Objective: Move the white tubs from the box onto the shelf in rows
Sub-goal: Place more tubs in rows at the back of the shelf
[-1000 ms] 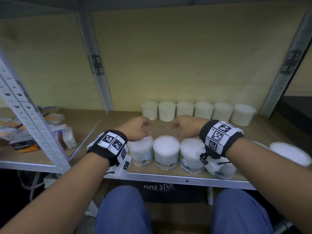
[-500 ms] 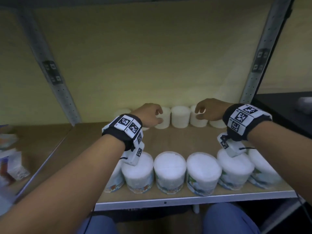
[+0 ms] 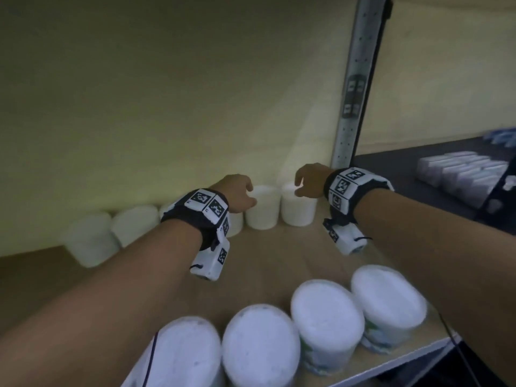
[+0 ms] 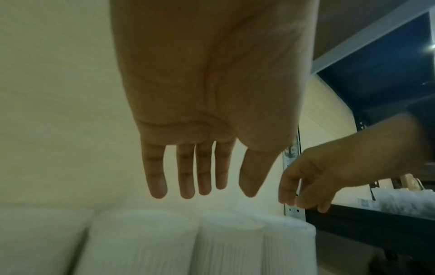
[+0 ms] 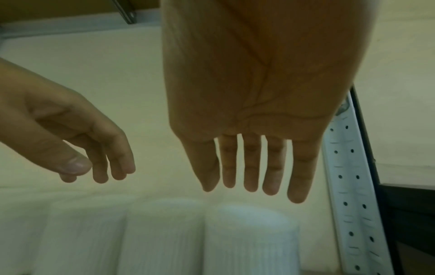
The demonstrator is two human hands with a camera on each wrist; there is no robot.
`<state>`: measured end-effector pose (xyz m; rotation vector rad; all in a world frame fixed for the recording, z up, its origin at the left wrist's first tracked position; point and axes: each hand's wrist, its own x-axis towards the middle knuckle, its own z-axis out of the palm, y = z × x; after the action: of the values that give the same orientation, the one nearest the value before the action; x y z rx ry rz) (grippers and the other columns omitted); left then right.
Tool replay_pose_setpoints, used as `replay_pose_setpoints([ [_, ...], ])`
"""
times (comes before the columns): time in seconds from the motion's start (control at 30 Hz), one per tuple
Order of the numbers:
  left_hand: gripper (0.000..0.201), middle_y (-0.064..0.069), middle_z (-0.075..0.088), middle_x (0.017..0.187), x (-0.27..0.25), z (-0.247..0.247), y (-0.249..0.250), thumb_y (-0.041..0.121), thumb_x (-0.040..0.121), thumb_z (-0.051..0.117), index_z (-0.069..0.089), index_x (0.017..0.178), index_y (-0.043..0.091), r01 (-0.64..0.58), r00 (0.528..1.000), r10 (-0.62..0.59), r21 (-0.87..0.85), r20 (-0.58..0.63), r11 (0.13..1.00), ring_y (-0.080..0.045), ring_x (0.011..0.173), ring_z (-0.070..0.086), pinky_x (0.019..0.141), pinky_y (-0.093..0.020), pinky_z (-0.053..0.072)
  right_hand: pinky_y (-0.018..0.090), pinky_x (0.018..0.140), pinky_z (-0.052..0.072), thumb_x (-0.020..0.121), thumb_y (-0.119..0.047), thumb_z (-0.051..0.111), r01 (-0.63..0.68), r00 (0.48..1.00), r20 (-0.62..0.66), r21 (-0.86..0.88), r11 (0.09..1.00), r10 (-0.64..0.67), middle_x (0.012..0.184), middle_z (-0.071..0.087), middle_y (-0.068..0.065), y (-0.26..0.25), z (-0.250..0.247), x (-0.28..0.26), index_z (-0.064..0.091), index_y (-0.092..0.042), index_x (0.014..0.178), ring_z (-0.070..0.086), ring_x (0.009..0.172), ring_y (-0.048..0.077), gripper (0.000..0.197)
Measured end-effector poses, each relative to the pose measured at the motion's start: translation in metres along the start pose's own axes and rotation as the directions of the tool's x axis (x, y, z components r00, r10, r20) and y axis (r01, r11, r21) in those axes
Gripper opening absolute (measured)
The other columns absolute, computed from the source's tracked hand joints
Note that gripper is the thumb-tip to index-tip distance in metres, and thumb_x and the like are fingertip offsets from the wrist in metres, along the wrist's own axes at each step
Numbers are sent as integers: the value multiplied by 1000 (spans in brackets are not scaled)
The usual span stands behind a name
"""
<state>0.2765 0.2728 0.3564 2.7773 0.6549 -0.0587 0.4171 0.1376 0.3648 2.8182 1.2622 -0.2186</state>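
Several white tubs stand in a back row (image 3: 264, 208) against the shelf's rear wall, and another row of tubs (image 3: 325, 317) lines the front edge. Both hands hover just above the right end of the back row. My left hand (image 3: 240, 192) hangs with straight fingers (image 4: 186, 178) over the tubs (image 4: 141, 240), holding nothing. My right hand (image 3: 310, 180) hangs the same way, its fingers (image 5: 250, 167) straight above the end tub (image 5: 252, 232) and empty. The box is out of view.
A perforated metal upright (image 3: 353, 88) stands right behind my right hand. Beyond it a dark shelf holds white packets (image 3: 460, 174). The wooden shelf board (image 3: 268, 255) lies bare between the two rows.
Both hands have reached farther back and to the right, from mid-shelf to above the right end of the back row. The head view has swung right and closer.
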Motion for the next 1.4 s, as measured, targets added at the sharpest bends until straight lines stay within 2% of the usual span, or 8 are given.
replay_pose_setpoints([
  [0.23,55,-10,46,142,49,17,18,40,94,52,44,139,8,-7,1000,8,45,-19,999,-26,127,47,102,-34,40,39,103,46,94,-38,53,-31,999,-12,15,999,32,130,58,15,21,11,32,61,0,122,55,121,32,48],
  [0.47,50,-13,54,133,58,31,16,37,92,55,55,130,3,-2,998,4,31,-64,1000,-28,119,54,99,-34,46,36,101,44,92,-48,52,-38,999,-38,13,999,38,130,55,15,24,23,38,56,-2,125,52,121,30,57],
  [0.57,51,-13,48,136,57,33,15,36,91,59,55,131,6,-5,997,7,26,-81,1000,-29,122,51,101,-38,45,37,100,45,91,-48,54,-36,997,-61,15,999,37,129,55,14,22,23,37,55,-3,125,52,120,29,56],
  [0.73,50,-11,48,140,57,35,16,35,92,58,52,133,7,4,997,-3,21,-72,1000,-29,126,49,104,-38,43,35,102,40,92,-40,56,-2,999,-49,6,1000,3,135,50,10,24,22,34,52,-10,131,49,125,27,49],
  [0.93,53,-11,47,142,54,33,15,35,93,57,48,138,7,8,998,-8,4,-56,1000,-28,129,47,104,-36,41,34,108,37,92,-10,50,45,999,12,76,996,-46,145,41,6,23,16,36,50,-19,137,43,133,26,46],
  [1.03,53,-11,45,143,53,34,15,34,93,57,48,138,7,7,998,-6,8,-58,1000,-29,130,47,106,-38,42,33,102,42,92,-22,54,0,998,-68,124,992,9,138,47,7,22,17,39,54,-18,131,48,125,26,39],
  [1.17,51,-11,45,141,53,34,16,33,93,58,50,135,7,-3,997,4,14,-76,1000,-29,129,47,106,-41,42,33,100,42,90,-44,57,-36,998,-43,98,995,40,132,54,9,22,22,39,55,-10,129,51,123,26,51],
  [1.4,49,-13,46,139,55,37,15,32,92,58,52,133,6,-15,997,17,25,-78,1000,-31,127,47,106,-44,42,34,100,41,88,-41,61,-20,999,-37,78,997,23,131,52,8,23,23,38,55,-13,127,51,121,26,48],
])
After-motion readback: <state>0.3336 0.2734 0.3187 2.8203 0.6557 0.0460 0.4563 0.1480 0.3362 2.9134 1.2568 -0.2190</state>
